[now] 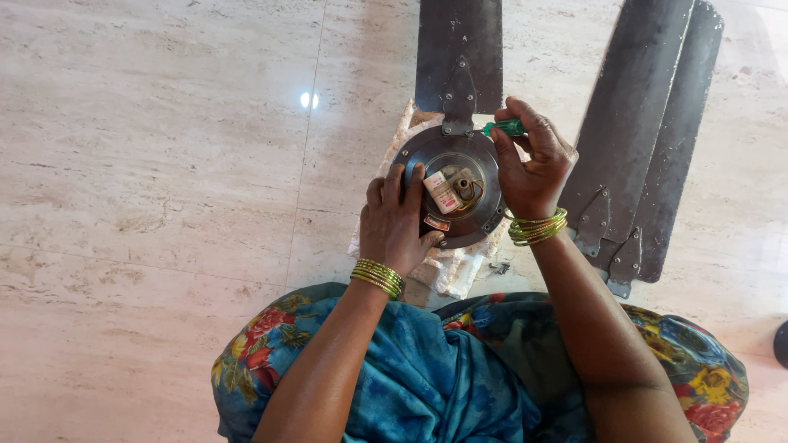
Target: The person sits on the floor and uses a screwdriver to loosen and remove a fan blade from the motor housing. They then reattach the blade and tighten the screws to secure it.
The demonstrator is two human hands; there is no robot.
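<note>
A round dark fan motor housing [427,152] lies on white foam packing [455,267] on the floor, with a capacitor and wires showing in its open middle. One dark fan blade [458,49] is attached at its far side. My left hand [398,221] rests on the near left rim of the motor, fingers spread over it. My right hand [533,160] grips a green-handled screwdriver [505,127] held at the motor's upper right rim.
Two loose dark fan blades [648,131] lie stacked on the marble floor [164,164] to the right. My lap in blue floral cloth [443,369] fills the near edge. A dark object [781,344] peeks in at far right.
</note>
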